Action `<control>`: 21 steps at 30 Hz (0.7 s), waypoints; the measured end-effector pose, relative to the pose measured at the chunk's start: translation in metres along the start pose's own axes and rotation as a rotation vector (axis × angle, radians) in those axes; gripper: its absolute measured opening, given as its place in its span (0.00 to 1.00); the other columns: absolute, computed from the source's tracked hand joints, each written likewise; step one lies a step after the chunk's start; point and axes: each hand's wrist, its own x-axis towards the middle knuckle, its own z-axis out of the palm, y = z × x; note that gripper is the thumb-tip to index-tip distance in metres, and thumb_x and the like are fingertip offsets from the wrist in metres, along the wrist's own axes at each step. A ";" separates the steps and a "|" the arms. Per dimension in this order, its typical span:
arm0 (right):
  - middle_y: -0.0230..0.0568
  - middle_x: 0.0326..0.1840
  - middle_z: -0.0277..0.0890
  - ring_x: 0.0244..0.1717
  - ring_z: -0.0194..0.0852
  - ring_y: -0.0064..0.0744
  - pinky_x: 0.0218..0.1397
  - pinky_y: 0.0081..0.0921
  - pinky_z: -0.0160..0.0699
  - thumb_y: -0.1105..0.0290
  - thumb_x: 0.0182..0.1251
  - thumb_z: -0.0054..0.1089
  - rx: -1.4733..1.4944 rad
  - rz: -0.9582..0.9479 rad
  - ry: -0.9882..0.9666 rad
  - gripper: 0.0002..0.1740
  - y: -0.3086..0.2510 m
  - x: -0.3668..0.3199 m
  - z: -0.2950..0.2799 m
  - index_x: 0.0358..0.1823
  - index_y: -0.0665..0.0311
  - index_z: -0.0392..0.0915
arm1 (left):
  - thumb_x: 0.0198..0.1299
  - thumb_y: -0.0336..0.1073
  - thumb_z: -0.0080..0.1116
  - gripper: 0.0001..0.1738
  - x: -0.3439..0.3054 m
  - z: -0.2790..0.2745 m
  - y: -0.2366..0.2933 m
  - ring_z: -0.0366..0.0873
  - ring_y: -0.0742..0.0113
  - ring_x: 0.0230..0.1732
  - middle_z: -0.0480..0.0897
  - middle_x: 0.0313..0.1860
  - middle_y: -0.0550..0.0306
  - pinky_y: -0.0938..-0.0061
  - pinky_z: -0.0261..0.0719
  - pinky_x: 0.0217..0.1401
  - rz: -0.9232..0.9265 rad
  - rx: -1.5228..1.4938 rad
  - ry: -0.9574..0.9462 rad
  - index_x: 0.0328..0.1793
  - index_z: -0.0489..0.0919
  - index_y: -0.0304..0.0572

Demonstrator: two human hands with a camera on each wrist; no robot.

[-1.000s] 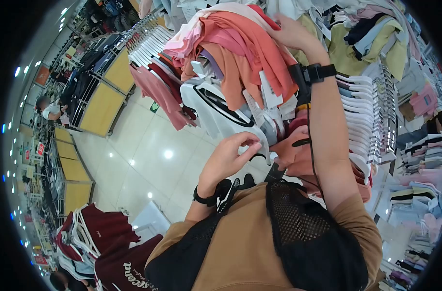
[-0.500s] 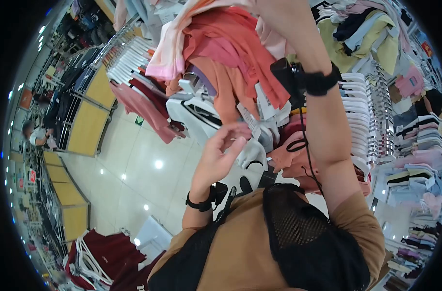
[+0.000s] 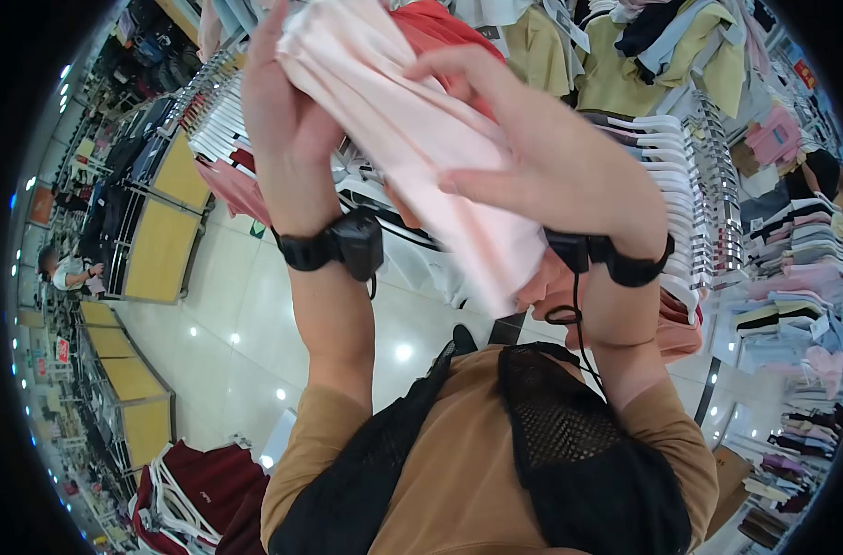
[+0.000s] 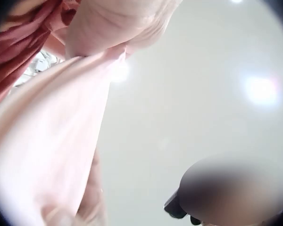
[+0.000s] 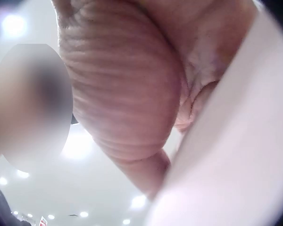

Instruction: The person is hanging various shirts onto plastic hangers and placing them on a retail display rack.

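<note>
A pale pink garment (image 3: 412,139) stretches diagonally between both hands, over the rack. My left hand (image 3: 296,120) grips its upper left end; in the left wrist view this hand (image 4: 122,23) bunches the cloth at a corner. My right hand (image 3: 551,157) holds the garment along its right side, its thumb across the front and its other fingers partly hidden by cloth. The right wrist view shows this hand's (image 5: 127,80) palm close up beside the blurred pale cloth (image 5: 236,155). Behind the garment lie coral-red clothes (image 3: 449,28), mostly covered.
White hangers (image 3: 666,176) line a metal rail on the right, with yellow-green clothes (image 3: 615,74) above. Dark red garments (image 3: 209,490) hang at the lower left. Wooden-fronted counters (image 3: 167,222) and a person (image 3: 70,271) are farther left. Folded clothes (image 3: 791,277) fill shelves at right.
The pale pink garment has come off the coral pile, towards the body. My left hand has risen from low in front of the body and taken hold of it; my right hand has come down with it.
</note>
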 end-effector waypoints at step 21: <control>0.50 0.39 0.78 0.37 0.78 0.56 0.42 0.42 0.79 0.74 0.58 0.61 0.315 0.205 -0.172 0.23 -0.033 -0.161 0.040 0.58 0.66 0.77 | 0.67 0.40 0.55 0.30 -0.070 0.093 0.018 0.72 0.64 0.54 0.72 0.56 0.51 0.73 0.72 0.60 0.200 -0.201 -0.103 0.70 0.63 0.31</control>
